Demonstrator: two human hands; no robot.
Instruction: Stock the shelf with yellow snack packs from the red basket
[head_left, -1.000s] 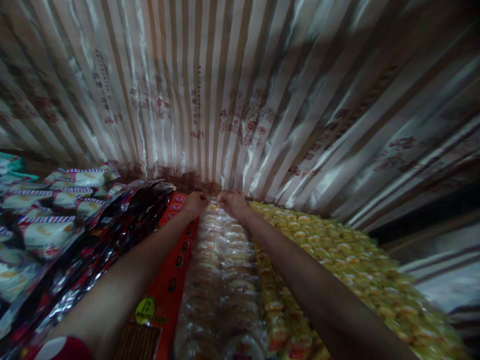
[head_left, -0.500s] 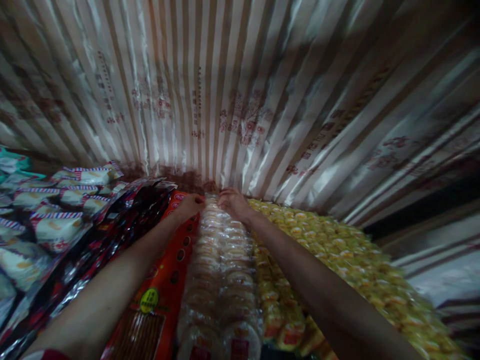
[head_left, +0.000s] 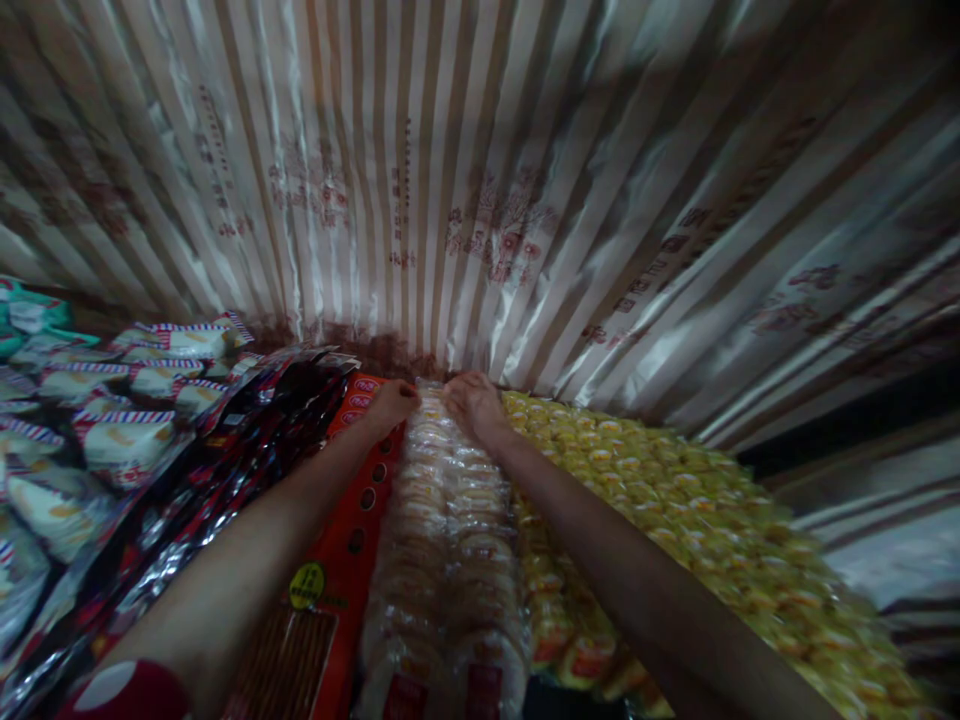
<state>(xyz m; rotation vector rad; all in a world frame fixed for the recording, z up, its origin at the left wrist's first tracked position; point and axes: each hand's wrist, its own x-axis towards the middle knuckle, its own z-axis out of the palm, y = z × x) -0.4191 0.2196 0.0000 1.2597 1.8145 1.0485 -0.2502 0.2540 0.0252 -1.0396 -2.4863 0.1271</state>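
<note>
Both my arms reach far forward over a display of packaged snacks. My left hand and my right hand meet at the far end of a long clear pack of round biscuits, fingers curled on its end, close to the striped fabric wall. The pack lies lengthwise between an orange-red snack box on the left and a heap of yellow-wrapped sweets on the right. What the fingertips pinch is too small to make out beyond the pack's end.
Dark shiny foil packets lie left of the orange box. Further left are white packets with red and blue striped edges. A dark gap opens at the right behind the yellow heap.
Both hands stay at the far end of the biscuit pack, drawing slightly closer together. The view has shifted a little; the pack appears pulled slightly toward me.
</note>
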